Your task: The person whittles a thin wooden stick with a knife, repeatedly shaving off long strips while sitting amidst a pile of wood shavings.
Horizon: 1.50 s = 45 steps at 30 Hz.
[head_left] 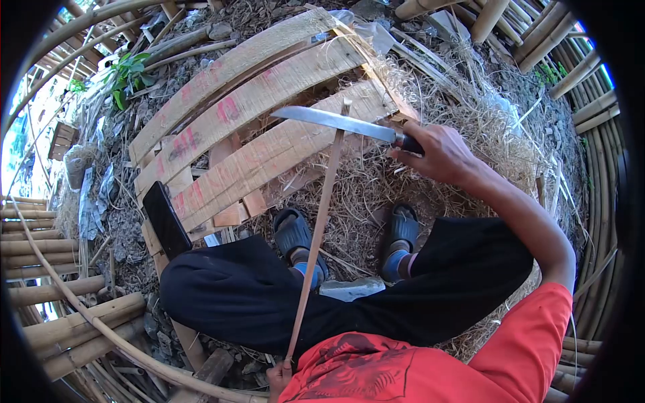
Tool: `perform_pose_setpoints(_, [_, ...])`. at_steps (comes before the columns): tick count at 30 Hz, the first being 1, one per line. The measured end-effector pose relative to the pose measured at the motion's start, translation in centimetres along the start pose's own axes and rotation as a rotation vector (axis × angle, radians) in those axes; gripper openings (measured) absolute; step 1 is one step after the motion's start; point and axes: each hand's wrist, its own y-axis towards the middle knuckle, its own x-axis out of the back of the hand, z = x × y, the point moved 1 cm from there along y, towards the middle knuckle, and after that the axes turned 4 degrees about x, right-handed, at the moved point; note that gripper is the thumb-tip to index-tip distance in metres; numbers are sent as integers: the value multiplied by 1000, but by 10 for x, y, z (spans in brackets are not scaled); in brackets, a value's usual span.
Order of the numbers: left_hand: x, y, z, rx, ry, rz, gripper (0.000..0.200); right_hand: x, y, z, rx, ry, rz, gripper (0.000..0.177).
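Note:
My right hand [440,153] grips the dark handle of a long knife [339,123]; its blade points left and meets the upper part of a thin bamboo strip [321,221]. The strip runs from near my chest up to the wooden pallet [255,101]. My left hand [279,376] holds the strip's lower end at the bottom of the view, partly hidden by my red shirt. My legs in black trousers and blue sandals lie under the strip.
Dry shavings [470,127] cover the ground around my feet. A black phone [166,219] leans on the pallet's left edge. Bamboo poles [74,329] are stacked at left and curve along the right. A flat stone [351,289] lies between my legs.

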Motion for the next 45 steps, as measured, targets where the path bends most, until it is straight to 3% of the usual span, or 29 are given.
perform_pose_setpoints(3, [8, 3, -21, -32, -35, 0, 52, 17, -2, 9, 114, 102, 11, 36])
perform_pose_setpoints(7, [8, 20, -21, -69, -13, 21, 42, 35, -10, 22, 418, -79, 54, 38])
perform_pose_setpoints(10, [3, 26, -10, -80, 47, 47, 36, 19, 0, -50, -134, -69, 118, 44])
perform_pose_setpoints(14, [-3, 38, 4, -120, 125, 78, 31, 48, -18, -125, -379, 64, -354, 60])
perform_pose_setpoints(16, [-6, 38, 10, -131, 170, 92, 30, 43, -23, -90, -403, 236, -377, 58])
perform_pose_setpoints(17, [-5, 40, 13, -148, 205, 95, 30, 32, -21, -92, -495, 601, -314, 55])
perform_pose_setpoints(20, [7, 39, 32, -271, 430, 97, 33, 55, -21, -43, -448, 1211, -261, 52])
perform_pose_setpoints(23, [10, 36, 19, -539, 613, 8, 34, 62, -13, -33, -302, 848, -282, 48])
perform_pose_setpoints(25, [5, 38, -12, -756, 602, -104, 31, 54, -15, -35, -322, 917, -219, 46])
perform_pose_setpoints(26, [8, 37, -19, -556, 454, -39, 32, 51, -14, -33, -333, 978, -203, 44])
perform_pose_setpoints(28, [11, 32, -28, -148, 147, 80, 52, 48, -11, -30, -381, 1189, -215, 37])
perform_pose_setpoints(31, [14, 32, -40, -137, 154, 200, 49, 53, -7, -28, -366, 1352, -232, 31])
perform_pose_setpoints(33, [26, 34, -51, -262, 437, 178, 44, 53, -4, -28, -345, 1399, -229, 27])
perform_pose_setpoints(34, [27, 35, -62, -323, 576, 167, 42, 53, -5, -27, -342, 1397, -222, 27])
perform_pose_setpoints(35, [28, 33, -121, -41, 638, 239, 35, 54, -5, -25, -338, 1393, -214, 27])
perform_pose_setpoints(37, [41, 45, -174, -254, 864, 186, 31, 55, -5, -25, -309, 1413, -184, 28])
perform_pose_setpoints(39, [53, 61, -224, -371, 667, 125, 28, 60, -5, -20, -299, 1396, -199, 28])
perform_pose_setpoints(40, [49, 64, -254, -247, 437, 103, 27, 63, -4, -16, -292, 1385, -198, 28])
perform_pose_setpoints(42, [29, 85, -296, -435, 262, 90, 20, 70, -4, -4, -228, 1351, -192, 29])
perform_pose_setpoints(44, [-9, 115, -332, -625, 198, 202, 31, 79, -4, 4, -168, 1316, -178, 29])
perform_pose_setpoints(45, [-33, 130, -333, -581, 77, 262, 36, 78, -3, 4, -169, 1268, -168, 31])
